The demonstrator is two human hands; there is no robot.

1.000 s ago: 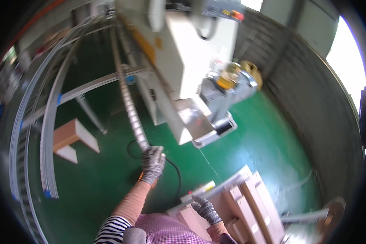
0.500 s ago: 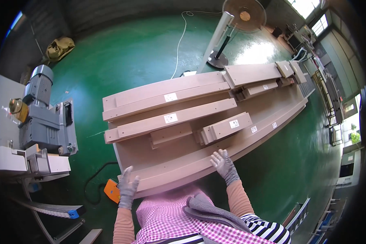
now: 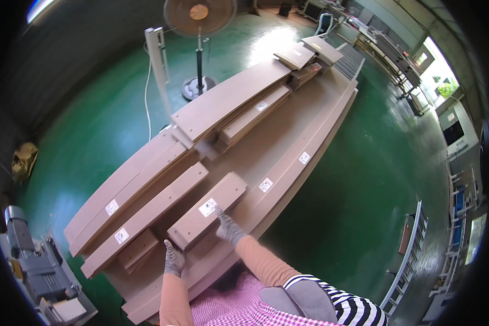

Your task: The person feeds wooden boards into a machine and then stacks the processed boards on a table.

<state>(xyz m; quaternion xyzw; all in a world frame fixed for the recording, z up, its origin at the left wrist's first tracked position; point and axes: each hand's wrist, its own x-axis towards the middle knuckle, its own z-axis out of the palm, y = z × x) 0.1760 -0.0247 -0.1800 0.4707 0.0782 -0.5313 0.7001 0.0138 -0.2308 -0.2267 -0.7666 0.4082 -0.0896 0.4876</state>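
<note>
A short stack of beige boards (image 3: 204, 221) with a white label lies on a wide panel (image 3: 271, 138). My right hand (image 3: 230, 228), in a grey glove, is at the near edge of this stack, its fingers stretched toward the label; contact is hard to make out. By the stack's left end is my left hand (image 3: 174, 259), gloved too, fingers pointing up and apart. Neither hand is wrapped round anything. Closest to my body runs a long narrow board (image 3: 288, 179) with two white labels.
Other labelled boards (image 3: 146, 217) lie in stacks along the left, with a wide board (image 3: 231, 98) farther back. A standing fan (image 3: 199, 60) and a white post (image 3: 156, 60) rise behind them. A grey motor (image 3: 35, 266) is at lower left, a metal rack (image 3: 407, 255) at right.
My view has turned to the right. Both hands have left the long near board and come to the short stack, which now lies turned in the picture.
</note>
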